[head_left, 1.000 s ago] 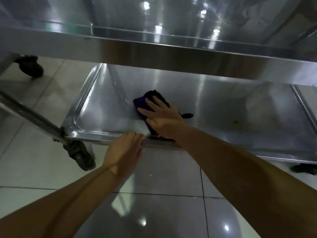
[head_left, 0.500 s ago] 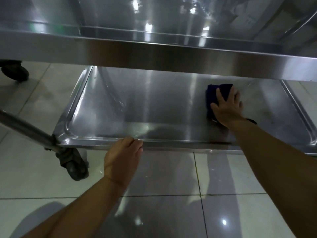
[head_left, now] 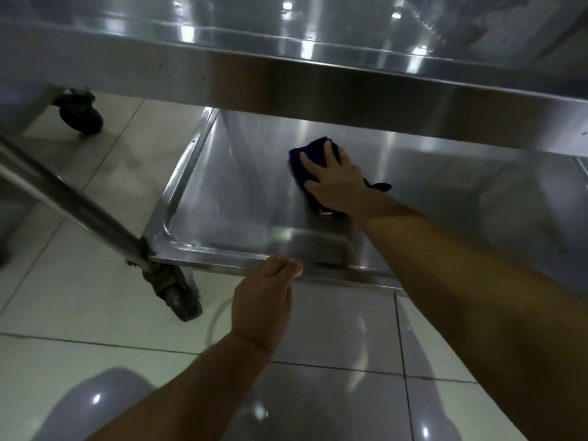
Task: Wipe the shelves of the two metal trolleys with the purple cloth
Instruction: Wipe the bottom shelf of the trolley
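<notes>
The purple cloth [head_left: 307,160] lies flat on the lower shelf [head_left: 229,198] of a metal trolley, left of the shelf's middle. My right hand [head_left: 337,186] presses on it with straight, spread fingers, and the cloth sticks out beyond the fingertips and at the wrist. My left hand [head_left: 264,294] has its fingers curled over the shelf's front rim [head_left: 203,254]. The trolley's upper shelf [head_left: 318,74] spans the top of the view and hides the back of the lower shelf.
A slanted metal leg tube [head_left: 73,202] runs to the front left corner above a black caster [head_left: 178,297]. Another caster [head_left: 81,116] stands at the back left. Glossy white floor tiles [head_left: 334,329] lie below.
My right hand has slid the cloth from the shelf's right part back to the left. My left hand has stayed on the front rim.
</notes>
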Action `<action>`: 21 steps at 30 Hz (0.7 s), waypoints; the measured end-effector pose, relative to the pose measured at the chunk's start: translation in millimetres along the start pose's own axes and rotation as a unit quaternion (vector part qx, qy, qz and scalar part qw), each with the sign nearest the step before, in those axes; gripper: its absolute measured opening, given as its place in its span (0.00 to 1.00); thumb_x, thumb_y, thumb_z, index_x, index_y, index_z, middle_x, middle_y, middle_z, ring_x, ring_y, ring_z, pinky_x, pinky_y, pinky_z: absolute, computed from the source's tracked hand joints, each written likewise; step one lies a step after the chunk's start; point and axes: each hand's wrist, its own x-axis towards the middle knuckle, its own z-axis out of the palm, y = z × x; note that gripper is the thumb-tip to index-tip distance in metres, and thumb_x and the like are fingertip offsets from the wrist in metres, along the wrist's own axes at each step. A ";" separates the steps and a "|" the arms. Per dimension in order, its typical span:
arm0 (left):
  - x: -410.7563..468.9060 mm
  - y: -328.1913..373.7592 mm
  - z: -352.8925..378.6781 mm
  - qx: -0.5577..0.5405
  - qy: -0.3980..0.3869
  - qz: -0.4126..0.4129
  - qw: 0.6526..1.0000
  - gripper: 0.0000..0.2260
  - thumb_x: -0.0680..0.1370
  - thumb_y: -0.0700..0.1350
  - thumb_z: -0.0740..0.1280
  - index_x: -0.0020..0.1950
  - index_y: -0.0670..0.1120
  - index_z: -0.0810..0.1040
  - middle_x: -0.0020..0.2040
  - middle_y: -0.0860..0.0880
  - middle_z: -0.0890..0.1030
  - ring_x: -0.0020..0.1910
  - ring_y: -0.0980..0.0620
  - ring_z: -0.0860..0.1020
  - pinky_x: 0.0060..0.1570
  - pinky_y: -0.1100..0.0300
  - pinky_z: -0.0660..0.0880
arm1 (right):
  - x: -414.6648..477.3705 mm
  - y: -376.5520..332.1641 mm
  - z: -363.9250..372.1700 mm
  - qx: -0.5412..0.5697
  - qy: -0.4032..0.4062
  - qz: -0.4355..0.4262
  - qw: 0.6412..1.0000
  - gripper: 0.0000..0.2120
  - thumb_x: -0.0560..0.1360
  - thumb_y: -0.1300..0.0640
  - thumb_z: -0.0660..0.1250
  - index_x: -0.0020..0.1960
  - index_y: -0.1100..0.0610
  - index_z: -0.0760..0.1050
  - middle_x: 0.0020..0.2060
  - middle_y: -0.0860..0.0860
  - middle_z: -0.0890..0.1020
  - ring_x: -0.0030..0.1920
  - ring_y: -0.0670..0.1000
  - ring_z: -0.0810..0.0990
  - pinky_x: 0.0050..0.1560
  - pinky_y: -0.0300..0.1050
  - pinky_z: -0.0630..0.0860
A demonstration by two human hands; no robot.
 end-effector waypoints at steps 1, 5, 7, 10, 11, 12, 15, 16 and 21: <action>0.0 -0.4 -0.6 -0.002 -0.003 -0.007 1.000 0.14 0.72 0.43 0.59 0.48 0.47 0.84 0.47 0.51 0.84 0.48 0.48 0.82 0.43 0.57 0.79 | 3.9 -11.9 0.7 -0.010 -0.009 -0.030 0.999 0.27 0.81 0.44 0.52 0.77 0.39 0.45 0.78 0.55 0.40 0.76 0.61 0.39 0.73 0.61 0.47; 2.1 1.5 -1.4 -0.006 0.001 -0.031 0.999 0.14 0.72 0.43 0.59 0.45 0.48 0.85 0.46 0.52 0.84 0.46 0.49 0.81 0.39 0.59 0.78 | 3.0 -47.0 11.1 -0.059 -0.021 -0.168 0.984 0.26 0.81 0.44 0.52 0.76 0.36 0.46 0.78 0.53 0.40 0.76 0.60 0.39 0.73 0.60 0.48; 0.8 2.3 -0.9 -0.006 -0.002 -0.034 0.999 0.14 0.72 0.43 0.59 0.45 0.47 0.85 0.46 0.51 0.84 0.46 0.49 0.81 0.39 0.59 0.78 | -8.4 -53.3 15.9 -0.070 -0.025 -0.223 0.972 0.25 0.81 0.44 0.52 0.75 0.35 0.47 0.78 0.51 0.40 0.77 0.58 0.39 0.73 0.59 0.48; -0.8 2.6 -0.4 -0.006 -0.007 -0.032 0.999 0.15 0.73 0.43 0.58 0.47 0.45 0.85 0.47 0.49 0.83 0.45 0.48 0.81 0.43 0.59 0.78 | -35.6 -43.9 17.1 -0.054 -0.037 -0.261 0.963 0.24 0.81 0.45 0.51 0.75 0.34 0.49 0.78 0.48 0.40 0.77 0.53 0.39 0.74 0.55 0.47; -0.6 3.3 -0.1 -0.003 -0.007 -0.030 1.000 0.15 0.73 0.43 0.58 0.47 0.45 0.84 0.46 0.48 0.83 0.45 0.47 0.81 0.44 0.59 0.78 | -46.2 -36.3 17.3 -0.052 -0.040 -0.261 0.963 0.24 0.81 0.46 0.51 0.75 0.34 0.49 0.78 0.47 0.40 0.77 0.52 0.38 0.74 0.55 0.46; -0.5 4.5 0.3 0.003 -0.003 -0.027 1.000 0.15 0.73 0.44 0.58 0.47 0.44 0.84 0.46 0.47 0.83 0.45 0.47 0.82 0.45 0.59 0.78 | -56.2 -26.6 17.1 -0.050 -0.045 -0.254 0.965 0.25 0.81 0.46 0.51 0.75 0.34 0.49 0.78 0.47 0.39 0.77 0.51 0.38 0.74 0.54 0.46; -1.5 8.5 0.5 0.021 0.012 -0.018 1.000 0.16 0.74 0.44 0.57 0.46 0.42 0.84 0.44 0.45 0.83 0.44 0.45 0.82 0.46 0.58 0.77 | -81.4 9.7 17.0 -0.036 -0.048 -0.211 0.976 0.25 0.81 0.45 0.51 0.75 0.33 0.46 0.77 0.46 0.37 0.76 0.50 0.37 0.74 0.53 0.46; -1.8 9.7 0.1 0.028 0.015 -0.018 0.999 0.15 0.74 0.43 0.58 0.46 0.42 0.84 0.43 0.44 0.83 0.43 0.44 0.82 0.44 0.56 0.78 | -88.3 23.0 15.9 -0.038 -0.044 -0.193 0.979 0.25 0.82 0.45 0.50 0.75 0.33 0.45 0.77 0.46 0.37 0.76 0.51 0.37 0.74 0.54 0.47; 7.1 24.7 -2.2 0.078 0.002 -0.035 0.996 0.03 0.71 0.39 0.67 0.38 0.43 0.80 0.35 0.45 0.76 0.35 0.44 0.76 0.31 0.56 0.72 | -111.6 90.8 12.8 -0.053 -0.024 -0.077 0.995 0.26 0.82 0.45 0.51 0.76 0.35 0.43 0.78 0.48 0.39 0.77 0.54 0.40 0.75 0.56 0.50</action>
